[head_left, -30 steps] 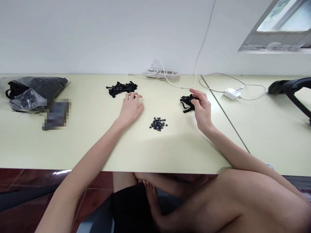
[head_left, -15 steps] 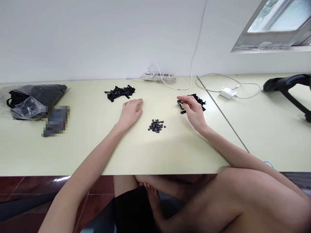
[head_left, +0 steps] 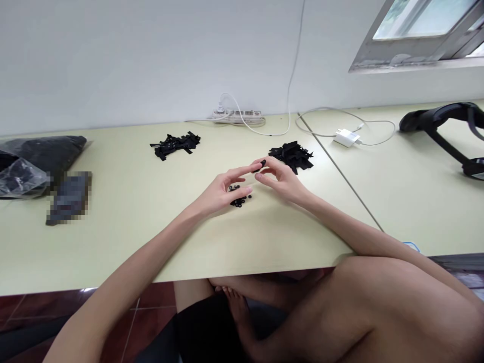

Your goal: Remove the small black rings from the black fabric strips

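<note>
My right hand point(head_left: 283, 180) is raised over the table with its fingers bent. A small black strip point(head_left: 263, 164) shows at its fingertips. My left hand point(head_left: 223, 191) reaches in from the left, its forefinger stretched to the strip and its thumb well apart below. Whether that forefinger presses on the strip is hard to see. Under the left thumb lies a small heap of black ring-shaped pieces point(head_left: 238, 202), partly hidden by the hand. Just behind my right hand is a pile of black strips point(head_left: 297, 155). Another pile of black strips point(head_left: 174, 146) lies farther left.
A plastic bag with black contents point(head_left: 49, 156) lies at the left, beside a blurred-out dark object point(head_left: 70, 197). Along the wall are a power strip point(head_left: 238, 117) and white cables. A white charger point(head_left: 347, 137) and a black headset-like frame point(head_left: 442, 131) are at the right.
My right hand has come away from the right strip pile with a black strip. My left hand has moved right from the bare table to meet it above the ring heap. The view has shifted slightly.
</note>
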### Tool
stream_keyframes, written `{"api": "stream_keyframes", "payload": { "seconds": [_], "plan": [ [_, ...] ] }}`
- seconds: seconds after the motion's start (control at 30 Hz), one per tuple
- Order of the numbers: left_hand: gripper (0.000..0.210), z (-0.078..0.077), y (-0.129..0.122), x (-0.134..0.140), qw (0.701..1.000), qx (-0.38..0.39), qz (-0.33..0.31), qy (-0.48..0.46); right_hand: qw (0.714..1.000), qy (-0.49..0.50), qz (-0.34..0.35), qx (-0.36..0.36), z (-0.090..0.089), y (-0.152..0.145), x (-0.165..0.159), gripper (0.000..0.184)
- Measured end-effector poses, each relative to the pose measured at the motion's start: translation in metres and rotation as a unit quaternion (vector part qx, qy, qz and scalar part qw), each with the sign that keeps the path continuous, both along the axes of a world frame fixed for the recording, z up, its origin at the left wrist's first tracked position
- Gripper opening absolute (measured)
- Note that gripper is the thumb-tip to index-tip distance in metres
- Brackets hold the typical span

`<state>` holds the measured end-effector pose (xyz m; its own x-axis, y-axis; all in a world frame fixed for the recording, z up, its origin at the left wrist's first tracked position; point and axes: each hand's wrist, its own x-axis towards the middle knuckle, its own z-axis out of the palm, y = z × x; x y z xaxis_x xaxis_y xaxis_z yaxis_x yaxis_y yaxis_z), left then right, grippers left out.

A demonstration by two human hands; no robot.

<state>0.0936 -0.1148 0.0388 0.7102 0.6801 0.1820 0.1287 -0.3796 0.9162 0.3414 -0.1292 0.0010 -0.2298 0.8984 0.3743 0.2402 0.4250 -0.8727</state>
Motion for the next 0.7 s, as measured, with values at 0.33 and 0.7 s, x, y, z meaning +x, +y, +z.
{"api": "stream_keyframes", "payload": {
  "seconds": [0.33, 0.7],
  "plan": [
    [0.048, -0.005, -0.002, 0.001, 0.994, -0.06, 0.066, -0.057, 0.997, 0.061, -0.047, -0.022, 0.011, -0.005, -0.002, 0.038],
    [0.033, -0.016, 0.004, 0.007, 0.985, -0.118, 0.058, -0.108, 0.996, 0.081, 0.005, -0.028, 0.009, -0.011, -0.008, 0.025]
  ]
}}
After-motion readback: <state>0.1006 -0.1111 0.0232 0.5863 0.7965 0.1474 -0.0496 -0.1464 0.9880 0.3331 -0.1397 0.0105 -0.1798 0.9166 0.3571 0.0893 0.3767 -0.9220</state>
